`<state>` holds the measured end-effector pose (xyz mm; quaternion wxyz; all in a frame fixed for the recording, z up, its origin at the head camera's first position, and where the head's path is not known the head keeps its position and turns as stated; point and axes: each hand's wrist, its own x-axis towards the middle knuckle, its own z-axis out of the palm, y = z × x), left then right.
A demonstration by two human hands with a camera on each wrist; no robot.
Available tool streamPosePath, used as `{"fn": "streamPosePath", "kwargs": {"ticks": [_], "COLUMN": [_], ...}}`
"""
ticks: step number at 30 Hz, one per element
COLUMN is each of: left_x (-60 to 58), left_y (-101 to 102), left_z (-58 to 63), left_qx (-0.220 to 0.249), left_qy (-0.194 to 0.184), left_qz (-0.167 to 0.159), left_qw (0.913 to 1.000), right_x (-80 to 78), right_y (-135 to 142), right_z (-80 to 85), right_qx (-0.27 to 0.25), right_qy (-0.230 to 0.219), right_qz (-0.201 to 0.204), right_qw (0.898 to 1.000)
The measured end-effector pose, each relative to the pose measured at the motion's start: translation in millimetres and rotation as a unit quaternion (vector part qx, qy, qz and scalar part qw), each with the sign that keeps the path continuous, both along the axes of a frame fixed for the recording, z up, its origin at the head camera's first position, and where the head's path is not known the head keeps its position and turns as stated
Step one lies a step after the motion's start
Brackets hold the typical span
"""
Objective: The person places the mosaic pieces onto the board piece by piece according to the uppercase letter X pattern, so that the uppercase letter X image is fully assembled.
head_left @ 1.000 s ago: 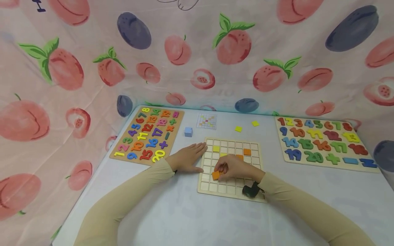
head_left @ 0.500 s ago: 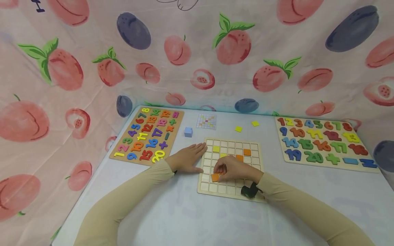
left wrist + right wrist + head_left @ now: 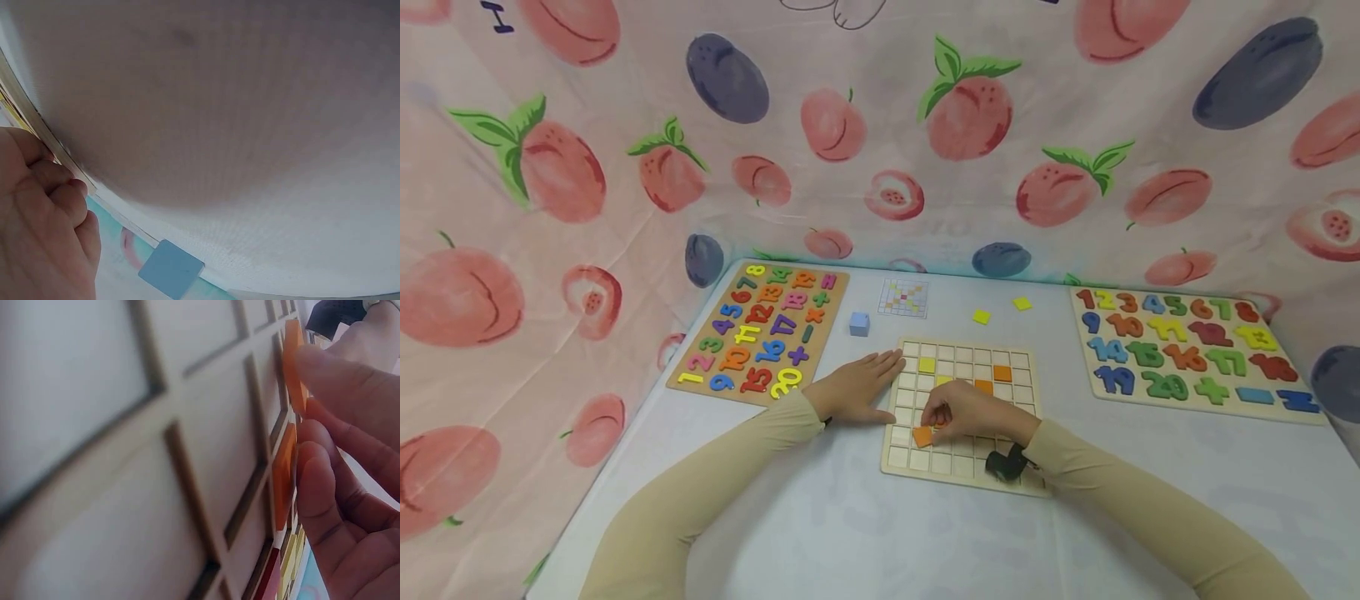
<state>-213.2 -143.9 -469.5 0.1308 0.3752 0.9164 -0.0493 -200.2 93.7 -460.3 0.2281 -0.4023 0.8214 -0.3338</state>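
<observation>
My right hand is over the wooden grid board, pinching an orange square tile between thumb and finger. The right wrist view shows this orange tile tilted at the board's surface, beside another orange tile in a cell. A red tile sits further along, hidden by the hand in the head view. Yellow tile and orange tile lie in upper cells. My left hand rests along the board's left edge with fingers extended; its wrist view shows the fingertips at that edge.
A pale blue cube and a printed grid card stand behind the board. Two loose yellow tiles lie further right. Number boards flank the work: one on the left, another on the right.
My right hand has shifted the orange tile slightly left and toward the board's near edge. The left hand stays in place.
</observation>
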Motion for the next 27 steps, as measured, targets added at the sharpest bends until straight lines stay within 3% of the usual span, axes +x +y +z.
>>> {"fn": "streamPosePath", "kwargs": {"ticks": [12,20,27], "left_x": [-0.3,1.6,1.6], "left_y": [0,1,1], "left_z": [-1.5,0.9,2.5], "left_qx": [0.001,0.003,0.004], "left_qy": [0.0,-0.005,-0.005], "left_qz": [0.003,0.007,0.003], "left_qw": [1.0,1.0,1.0], "right_x": [1.1,-6.6,-17.0], "right_y": [-3,4,16], "right_z": [-4.2,-4.2,-0.3], "right_qx": [0.018,0.0,-0.024], "right_qy": [0.027,-0.018,-0.091], "right_qz": [-0.007,0.0,0.022], "right_qw": [0.999,1.0,0.995]}}
